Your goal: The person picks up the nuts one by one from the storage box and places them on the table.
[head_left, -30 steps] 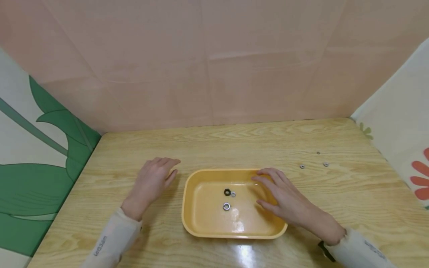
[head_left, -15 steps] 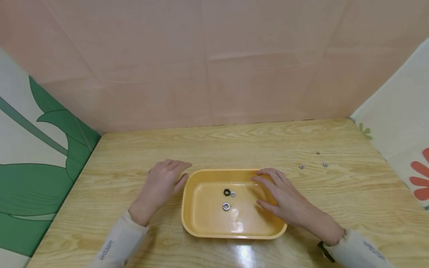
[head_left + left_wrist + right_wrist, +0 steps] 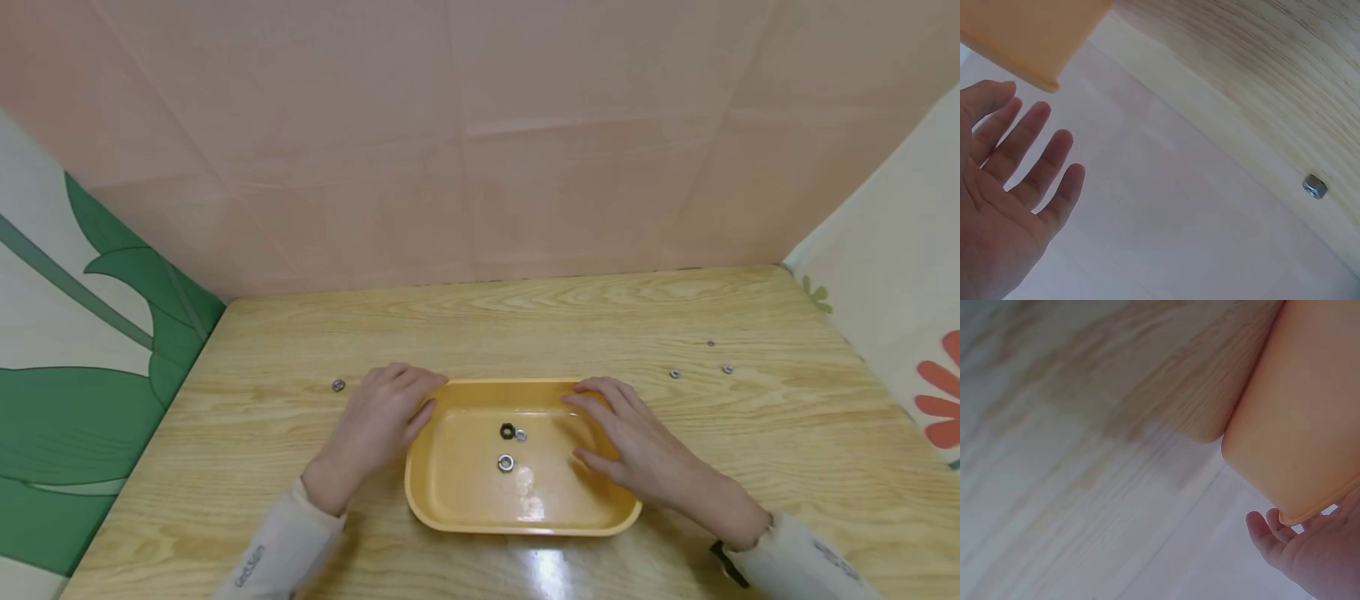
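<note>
A yellow plastic tray [image 3: 525, 533] stands on the wooden table in the head view. On its floor lie a black hex nut [image 3: 507, 431], a small silver nut [image 3: 521, 436] and a larger silver nut [image 3: 506, 462]. My left hand [image 3: 378, 421] is over the tray's back left corner, fingers extended and thumb apart; in the left wrist view its palm [image 3: 1004, 237] holds nothing, close to the rim. Across the right rim lies my right hand [image 3: 637, 442], fingers spread loosely, the thumb over the inside. In the right wrist view, its fingertips [image 3: 1259, 528] show right at the rim.
A silver nut [image 3: 338, 385] lies on the table left of my left hand. To the back right sit two small nuts [image 3: 727, 368] and a smaller piece [image 3: 711, 343]. A pink wall cloth [image 3: 465, 167] closes off the back.
My left hand has moved right to the tray's left corner, uncovering a silver nut on the table behind it. My right hand stays at the right rim.
</note>
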Motion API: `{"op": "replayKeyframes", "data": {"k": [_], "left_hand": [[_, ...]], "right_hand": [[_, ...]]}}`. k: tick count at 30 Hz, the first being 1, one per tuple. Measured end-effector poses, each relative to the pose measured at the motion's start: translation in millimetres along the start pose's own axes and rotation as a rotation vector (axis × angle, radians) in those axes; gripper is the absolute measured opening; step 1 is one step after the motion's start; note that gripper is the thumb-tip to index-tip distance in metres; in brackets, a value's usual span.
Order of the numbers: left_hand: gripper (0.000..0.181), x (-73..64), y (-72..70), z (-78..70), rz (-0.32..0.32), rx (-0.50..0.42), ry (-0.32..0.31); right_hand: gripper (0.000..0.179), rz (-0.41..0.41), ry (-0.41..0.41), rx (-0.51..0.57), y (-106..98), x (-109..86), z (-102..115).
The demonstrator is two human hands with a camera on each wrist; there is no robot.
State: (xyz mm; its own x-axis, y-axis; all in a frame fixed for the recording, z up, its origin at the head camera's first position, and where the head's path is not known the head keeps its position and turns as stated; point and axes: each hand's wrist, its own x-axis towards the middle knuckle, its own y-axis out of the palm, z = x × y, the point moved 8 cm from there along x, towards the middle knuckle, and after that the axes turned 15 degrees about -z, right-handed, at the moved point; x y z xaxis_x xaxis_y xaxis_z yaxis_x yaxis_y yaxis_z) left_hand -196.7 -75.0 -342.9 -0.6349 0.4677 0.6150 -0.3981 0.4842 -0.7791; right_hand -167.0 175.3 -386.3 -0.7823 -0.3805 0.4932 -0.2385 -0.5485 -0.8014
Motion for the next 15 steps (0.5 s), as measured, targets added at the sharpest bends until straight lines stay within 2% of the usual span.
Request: {"op": "replayKeyframes", "data": {"k": [5, 15], "left_hand": [[0.031, 2.2, 3.0, -7.6, -0.003, -0.024, 0.028], [0.031, 1.8, 9.4, -15.8, 0.03, -0.056, 0.034]], "right_hand": [[0.065, 0.003, 0.007, 0.0, -0.5, -0.3, -0.4], [0.064, -0.02, -0.009, 0.001, -1.3, 0.1, -0.3]]}}
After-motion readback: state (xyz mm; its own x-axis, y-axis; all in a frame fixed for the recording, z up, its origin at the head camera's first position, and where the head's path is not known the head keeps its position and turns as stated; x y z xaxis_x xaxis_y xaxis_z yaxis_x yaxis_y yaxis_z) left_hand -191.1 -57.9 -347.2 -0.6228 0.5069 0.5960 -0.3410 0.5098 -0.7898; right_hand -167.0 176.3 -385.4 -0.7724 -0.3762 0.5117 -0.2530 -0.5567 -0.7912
